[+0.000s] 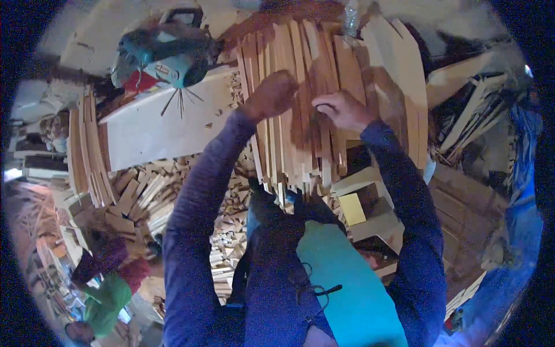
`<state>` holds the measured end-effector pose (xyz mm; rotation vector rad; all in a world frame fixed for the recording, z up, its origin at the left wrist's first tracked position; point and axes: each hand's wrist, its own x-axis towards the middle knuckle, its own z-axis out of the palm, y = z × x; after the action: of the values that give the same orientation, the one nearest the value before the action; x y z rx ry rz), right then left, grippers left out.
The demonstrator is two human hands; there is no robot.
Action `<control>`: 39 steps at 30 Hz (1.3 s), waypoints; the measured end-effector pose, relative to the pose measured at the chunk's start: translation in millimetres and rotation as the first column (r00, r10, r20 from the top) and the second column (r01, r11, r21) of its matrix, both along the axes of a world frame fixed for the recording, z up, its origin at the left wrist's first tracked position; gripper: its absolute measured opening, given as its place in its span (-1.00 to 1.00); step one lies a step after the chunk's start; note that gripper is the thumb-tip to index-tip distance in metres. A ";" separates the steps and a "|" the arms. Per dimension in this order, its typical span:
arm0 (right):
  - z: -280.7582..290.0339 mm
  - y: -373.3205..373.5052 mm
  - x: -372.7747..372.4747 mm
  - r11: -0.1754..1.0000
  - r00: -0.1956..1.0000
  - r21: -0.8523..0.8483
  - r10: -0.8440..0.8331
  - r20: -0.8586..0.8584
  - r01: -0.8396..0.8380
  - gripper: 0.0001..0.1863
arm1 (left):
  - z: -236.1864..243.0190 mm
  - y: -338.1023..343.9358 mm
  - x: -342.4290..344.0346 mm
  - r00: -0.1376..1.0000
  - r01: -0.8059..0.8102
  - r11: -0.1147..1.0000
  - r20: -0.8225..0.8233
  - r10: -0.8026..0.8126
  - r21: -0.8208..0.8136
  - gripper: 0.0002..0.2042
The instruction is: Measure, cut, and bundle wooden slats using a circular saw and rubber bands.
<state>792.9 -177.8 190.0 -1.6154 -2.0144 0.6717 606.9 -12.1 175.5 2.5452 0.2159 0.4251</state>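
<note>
A wide stack of long, thin wooden strips (329, 63) lies in front of me, their ends pointing toward my body. Over its left half is my left hand (274, 95), its fingers curled closed. My right hand (342, 110) hovers over the middle of the stack, thumb and forefinger pressed together. Whatever either hand may hold is hidden or too small to make out. Wider pale boards (399, 75) lie along the right side of the strips.
A teal power saw (167, 58) stands at the far left beside a white panel (167, 133). Wood offcuts (231, 237) cover the floor below. Near my right forearm is an open box (370, 185) with a yellow block (352, 209). A person in green (110, 303) is at lower left.
</note>
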 end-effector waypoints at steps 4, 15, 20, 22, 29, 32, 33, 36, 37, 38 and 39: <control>-57.1 -6.0 13.8 0.926 0.922 0.182 0.274 0.275 -0.330 -0.89 | 8.7 0.1 32.3 0.991 0.096 0.982 -0.108 -0.078 0.164 -0.82; -46.0 1.5 -23.8 0.962 0.884 -0.014 0.255 0.392 -0.272 -0.76 | 14.3 -19.6 66.2 0.942 0.046 0.924 -0.325 0.087 0.381 -0.73; -60.6 9.6 -32.0 0.902 0.676 -0.401 -0.197 -0.710 -0.159 -0.52 | 32.1 -20.1 64.5 0.893 -0.010 0.941 -0.421 0.160 0.337 -0.74; -37.0 17.7 -48.7 0.996 0.994 -0.051 0.078 0.073 -0.074 -0.47 | 7.7 -15.5 41.9 0.947 -0.265 0.927 -0.109 0.302 0.265 -0.75; -84.2 39.0 -54.2 0.988 0.999 -0.149 -0.033 0.020 0.036 -0.54 | 1.3 -26.9 39.3 0.879 -0.453 0.891 -0.157 0.449 0.012 -0.82; -96.7 37.1 -55.3 0.869 0.082 -0.421 -0.415 -0.906 -0.261 -0.64 | -22.2 -15.9 35.2 0.948 -0.318 0.947 0.028 0.317 0.035 -0.78; -104.5 36.8 -50.3 0.836 -0.379 -0.376 -0.524 -0.763 -0.400 -0.67 | -23.5 -18.8 39.4 0.941 -0.340 0.940 0.003 0.340 -0.013 -0.76; -126.6 27.9 -47.7 0.743 -0.762 -0.181 -0.644 0.069 -0.644 -0.69 | -51.4 -26.1 24.8 0.876 -0.392 0.886 0.192 0.441 -0.246 -0.73; -132.0 27.5 -47.9 0.686 -0.601 -0.032 -0.612 0.514 -0.727 -0.68 | -65.9 -25.2 13.0 0.755 -0.368 0.831 0.387 0.529 -0.417 -0.73; -138.0 31.4 -47.4 0.663 -0.266 0.148 -0.481 0.835 -0.734 -0.68 | -81.0 -19.2 -4.3 0.620 -0.547 0.745 0.414 0.666 -0.382 -0.74; -143.8 36.3 -47.0 0.681 0.150 0.307 -0.281 0.948 -0.665 -0.67 | -94.7 -13.4 -26.8 0.458 -0.696 0.625 0.453 0.765 -0.353 -0.72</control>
<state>745.9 -141.6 46.3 -1.2010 -2.7777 -1.5465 580.1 -25.5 80.7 1.9358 1.0998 1.4373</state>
